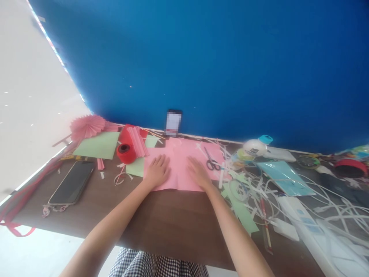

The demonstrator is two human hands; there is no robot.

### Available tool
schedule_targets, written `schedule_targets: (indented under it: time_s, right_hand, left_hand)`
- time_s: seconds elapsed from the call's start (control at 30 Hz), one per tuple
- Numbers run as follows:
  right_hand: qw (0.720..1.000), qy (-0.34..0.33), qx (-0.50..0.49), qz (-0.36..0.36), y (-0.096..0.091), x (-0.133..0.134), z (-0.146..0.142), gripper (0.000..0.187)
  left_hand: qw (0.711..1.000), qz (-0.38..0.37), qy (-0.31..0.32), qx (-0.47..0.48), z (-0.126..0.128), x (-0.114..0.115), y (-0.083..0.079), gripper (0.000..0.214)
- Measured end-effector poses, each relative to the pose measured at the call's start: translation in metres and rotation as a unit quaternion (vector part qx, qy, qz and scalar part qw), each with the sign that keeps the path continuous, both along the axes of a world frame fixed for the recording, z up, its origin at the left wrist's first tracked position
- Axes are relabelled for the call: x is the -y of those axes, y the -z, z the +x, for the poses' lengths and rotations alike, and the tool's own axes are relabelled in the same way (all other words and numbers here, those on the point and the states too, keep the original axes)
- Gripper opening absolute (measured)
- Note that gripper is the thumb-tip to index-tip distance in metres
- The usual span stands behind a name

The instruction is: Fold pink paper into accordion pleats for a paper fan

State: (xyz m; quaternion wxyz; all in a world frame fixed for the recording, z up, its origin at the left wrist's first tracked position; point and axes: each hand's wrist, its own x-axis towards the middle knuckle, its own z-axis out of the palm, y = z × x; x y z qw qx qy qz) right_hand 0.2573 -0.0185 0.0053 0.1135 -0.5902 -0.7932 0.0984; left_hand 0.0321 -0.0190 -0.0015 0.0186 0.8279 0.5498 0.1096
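Observation:
A pink sheet of paper lies on the brown table in front of me. My left hand rests flat on its left half, fingers stretched out. My right hand lies flat on its right half, fingers spread too. Neither hand holds anything. A pair of scissors sits on the paper's right edge, just beyond my right hand.
A phone lies at the left. Behind it are a pink paper fan, green sheets and a red tape roll. A second phone leans on the blue wall. Paper strips, white cables, a glue bottle and a power strip crowd the right.

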Motion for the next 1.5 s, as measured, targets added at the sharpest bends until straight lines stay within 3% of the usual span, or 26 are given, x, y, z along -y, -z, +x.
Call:
schedule_targets:
  time_s: [0.2,0.5,1.0,1.23,1.5]
  right_hand:
    - [0.997,-0.043,0.061,0.022,-0.007,0.007,-0.005,0.049]
    - [0.998,-0.006,0.056,0.001,0.003,0.006,-0.010,0.056]
    - [0.999,-0.009,0.047,-0.003,0.004,0.006,-0.010,0.057]
    - [0.999,-0.026,0.035,-0.010,0.004,0.005,-0.006,0.057]
    - [0.999,-0.031,0.041,-0.013,0.003,0.005,-0.007,0.057]
  left_hand:
    - [0.998,0.035,0.050,-0.011,-0.002,-0.014,-0.012,0.045]
    - [0.998,0.016,0.053,0.001,-0.005,-0.008,0.007,0.050]
    - [0.999,0.015,0.022,0.027,-0.007,0.001,0.008,0.050]
    - [0.999,0.010,0.047,0.014,-0.010,-0.006,0.010,0.051]
    - [0.996,0.002,0.093,-0.010,-0.030,-0.014,0.005,0.051]
